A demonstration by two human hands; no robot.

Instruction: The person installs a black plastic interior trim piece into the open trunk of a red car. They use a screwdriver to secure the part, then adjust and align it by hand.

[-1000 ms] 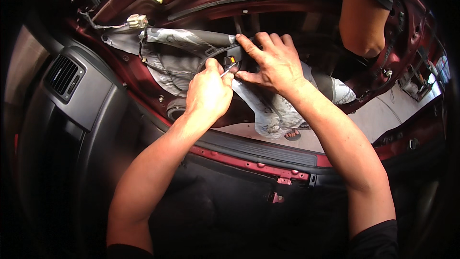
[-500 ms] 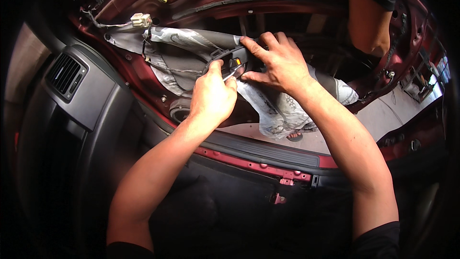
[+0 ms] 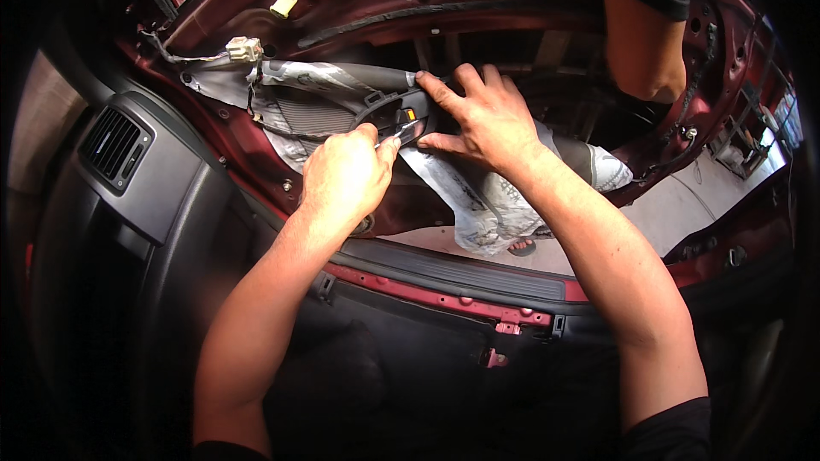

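A dark inner door handle (image 3: 416, 103) with an orange mark and a silvery, lever-like part is between my hands, in front of the red door shell. My left hand (image 3: 346, 166) is closed at its near left side, thumb and forefinger pinching by the silvery part; the exact contact is partly hidden. My right hand (image 3: 491, 119) grips the housing from the right, thumb below and forefinger on the upper edge, other fingers raised. Behind and below the handle hangs a crumpled grey-and-white patterned cloth (image 3: 504, 205), alongside a ribbed grey piece (image 3: 318, 115).
Another person's arm (image 3: 645, 60) reaches down at the upper right. A pale wiring connector (image 3: 244, 49) and yellow clips (image 3: 284, 5) sit on the door shell (image 3: 359, 0). At left is the dashboard with an air vent (image 3: 115, 143); a door sill (image 3: 453, 273) runs below my hands.
The whole view has shifted slightly. My left hand has moved a little left and down relative to the handle, still pinching; the right hand keeps its grip.
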